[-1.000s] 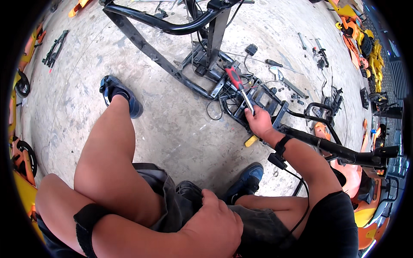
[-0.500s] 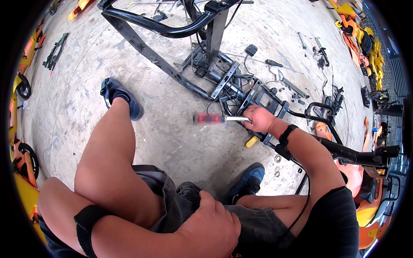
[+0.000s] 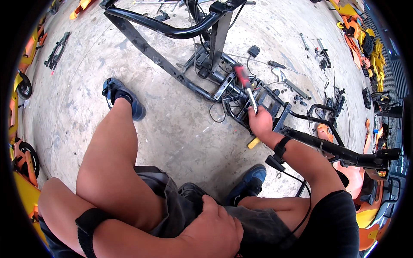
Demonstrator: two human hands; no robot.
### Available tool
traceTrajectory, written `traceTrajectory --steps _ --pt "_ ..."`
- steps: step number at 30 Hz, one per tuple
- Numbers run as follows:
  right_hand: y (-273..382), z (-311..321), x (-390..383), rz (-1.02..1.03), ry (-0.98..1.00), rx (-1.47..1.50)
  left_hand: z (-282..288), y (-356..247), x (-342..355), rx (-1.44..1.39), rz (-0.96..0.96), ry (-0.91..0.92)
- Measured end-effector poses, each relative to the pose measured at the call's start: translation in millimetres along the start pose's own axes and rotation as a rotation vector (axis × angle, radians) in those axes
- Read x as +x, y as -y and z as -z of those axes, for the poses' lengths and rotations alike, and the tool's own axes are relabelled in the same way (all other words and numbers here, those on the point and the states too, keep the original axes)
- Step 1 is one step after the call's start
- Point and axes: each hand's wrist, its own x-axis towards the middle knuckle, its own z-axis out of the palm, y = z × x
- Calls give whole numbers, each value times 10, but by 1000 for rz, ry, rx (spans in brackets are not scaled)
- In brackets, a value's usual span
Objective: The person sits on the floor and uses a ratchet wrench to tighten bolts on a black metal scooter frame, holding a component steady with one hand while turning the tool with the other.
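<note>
My right hand [image 3: 260, 122] is closed around the metal end of a ratchet wrench [image 3: 243, 76] with a red-and-black handle. The handle points up and slightly left, over the black metal frame [image 3: 275, 99]. The ratchet's head is hidden in my fingers, so I cannot tell whether it sits on a bolt. Cables [image 3: 218, 112] loop beside that part of the frame. My left hand [image 3: 215, 225] lies on my lap over dark shorts, fingers stretched out, holding nothing. A yellow handle [image 3: 254, 142] lies on the floor just below my right hand.
Right of the frame lie a screwdriver [image 3: 277, 64], an adjustable wrench [image 3: 294, 89] and small loose parts [image 3: 300, 99]. The frame's black tube [image 3: 340, 150] crosses near my right forearm. Orange and yellow panels [image 3: 374, 64] line the right edge. A black bracket [image 3: 57, 50] lies far left.
The ratchet's handle has swung from pointing left to pointing up over the frame. My right hand has turned with it and shifted slightly. My left hand stays on my lap.
</note>
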Motion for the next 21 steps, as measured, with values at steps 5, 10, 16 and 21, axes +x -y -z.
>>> traceTrajectory --steps 5,10,16,21 --pt "60 29 27 -34 12 15 -299 66 172 -144 -102 12" --pt "-196 79 39 384 13 16 -104 37 73 -55 -66 12" --pt "-251 188 174 937 218 -44 -43 14 80 -16 -16 -9" --pt "-274 231 238 1155 304 -20 -14 48 96 12 -31 -17"
